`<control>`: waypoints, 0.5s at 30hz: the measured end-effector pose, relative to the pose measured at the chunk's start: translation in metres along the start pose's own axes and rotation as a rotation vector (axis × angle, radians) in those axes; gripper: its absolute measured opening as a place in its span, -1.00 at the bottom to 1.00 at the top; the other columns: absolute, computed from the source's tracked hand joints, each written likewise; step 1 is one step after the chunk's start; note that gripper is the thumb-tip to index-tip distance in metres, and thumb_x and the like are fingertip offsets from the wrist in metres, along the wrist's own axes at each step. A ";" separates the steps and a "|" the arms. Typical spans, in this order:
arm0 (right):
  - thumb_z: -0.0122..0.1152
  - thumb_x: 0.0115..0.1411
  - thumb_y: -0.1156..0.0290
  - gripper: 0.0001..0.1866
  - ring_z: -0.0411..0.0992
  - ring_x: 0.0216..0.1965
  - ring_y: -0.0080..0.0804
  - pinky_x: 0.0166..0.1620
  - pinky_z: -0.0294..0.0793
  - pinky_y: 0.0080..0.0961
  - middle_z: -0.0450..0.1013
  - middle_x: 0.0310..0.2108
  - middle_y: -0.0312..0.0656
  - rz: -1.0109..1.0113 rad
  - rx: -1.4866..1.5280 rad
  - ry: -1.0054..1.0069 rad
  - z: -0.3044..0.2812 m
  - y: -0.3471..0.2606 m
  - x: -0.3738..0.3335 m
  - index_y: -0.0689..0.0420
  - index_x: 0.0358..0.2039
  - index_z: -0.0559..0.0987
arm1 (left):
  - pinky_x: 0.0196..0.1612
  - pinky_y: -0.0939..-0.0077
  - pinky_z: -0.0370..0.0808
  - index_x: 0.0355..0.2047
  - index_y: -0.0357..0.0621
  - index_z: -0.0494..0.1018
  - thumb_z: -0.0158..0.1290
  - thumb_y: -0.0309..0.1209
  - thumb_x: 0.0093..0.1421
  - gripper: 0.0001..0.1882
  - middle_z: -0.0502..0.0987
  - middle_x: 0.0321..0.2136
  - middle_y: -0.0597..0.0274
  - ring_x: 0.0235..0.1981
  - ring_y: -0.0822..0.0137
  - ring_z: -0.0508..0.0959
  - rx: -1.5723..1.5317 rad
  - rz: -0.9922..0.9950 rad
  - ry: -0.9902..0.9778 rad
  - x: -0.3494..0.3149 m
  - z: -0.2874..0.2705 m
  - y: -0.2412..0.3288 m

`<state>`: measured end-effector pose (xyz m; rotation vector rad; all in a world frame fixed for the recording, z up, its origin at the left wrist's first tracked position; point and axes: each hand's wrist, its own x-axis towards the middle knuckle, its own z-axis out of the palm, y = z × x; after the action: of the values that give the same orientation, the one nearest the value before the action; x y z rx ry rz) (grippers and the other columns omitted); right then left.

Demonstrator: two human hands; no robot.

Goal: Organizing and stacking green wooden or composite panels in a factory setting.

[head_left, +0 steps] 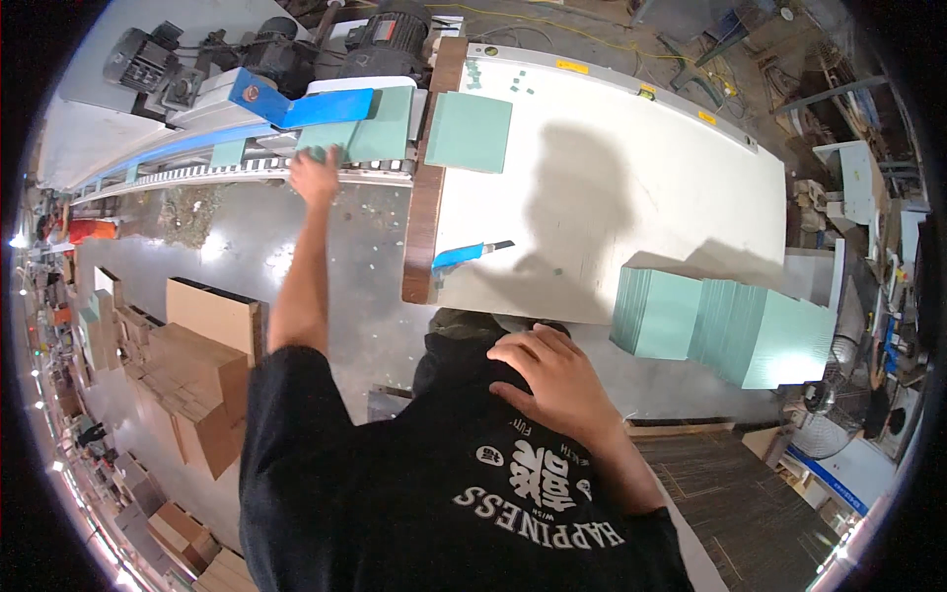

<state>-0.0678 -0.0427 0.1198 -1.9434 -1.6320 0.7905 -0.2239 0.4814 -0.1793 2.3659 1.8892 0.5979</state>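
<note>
My left hand [314, 176] reaches out to the machine's feed track, fingers stretched onto the near edge of a pale green panel [327, 136]. A second green panel [389, 122] lies just to its right, partly under the blue guard [326, 109]. My right hand [552, 380] is held in front of my black shirt, fingers loosely curved and thumb apart, with nothing in it. On the white table, another green panel [468, 132] rests at the left edge. A utility knife with a blue handle [460, 257] lies nearer to me.
Stacks of green panels [769, 335] stand at the table's near right corner. Further panels [229, 153] sit along the track to the left. Dark motors [390, 41] top the machine. Cardboard boxes [197, 385] stand on the floor at left. A fan [829, 405] is at right.
</note>
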 end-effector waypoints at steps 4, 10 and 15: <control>0.47 0.15 0.26 -0.55 0.50 0.08 -0.12 0.16 0.49 -0.19 0.55 0.00 -0.25 0.119 0.043 0.113 0.005 0.005 0.011 0.02 0.04 0.56 | 0.43 -0.17 0.08 0.33 -0.27 0.30 0.19 0.53 -0.07 0.25 0.34 0.30 -0.21 0.39 -0.18 0.25 0.079 0.036 -0.178 0.050 0.005 -0.013; 0.50 0.12 0.32 -0.51 0.50 0.07 -0.07 0.16 0.48 -0.18 0.55 0.02 -0.20 0.255 0.134 0.228 0.026 0.021 0.015 0.04 0.06 0.56 | 0.42 -0.22 0.04 0.47 -0.09 0.15 0.25 0.62 -0.27 0.45 0.25 0.33 -0.33 0.42 -0.28 0.16 0.057 -0.023 -0.360 0.021 0.009 0.037; 0.37 0.24 0.17 -0.54 0.46 0.11 0.01 0.19 0.44 -0.10 0.53 0.04 -0.10 0.336 0.112 0.146 0.023 0.024 0.021 0.07 0.09 0.53 | 0.39 -0.26 0.06 0.40 -0.26 0.18 0.27 0.60 -0.30 0.47 0.29 0.31 -0.34 0.37 -0.28 0.24 0.036 -0.030 -0.420 -0.016 0.012 0.087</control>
<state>-0.0642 -0.0265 0.0842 -2.1671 -1.1681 0.8230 -0.1425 0.4466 -0.1707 2.2517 1.7511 0.0518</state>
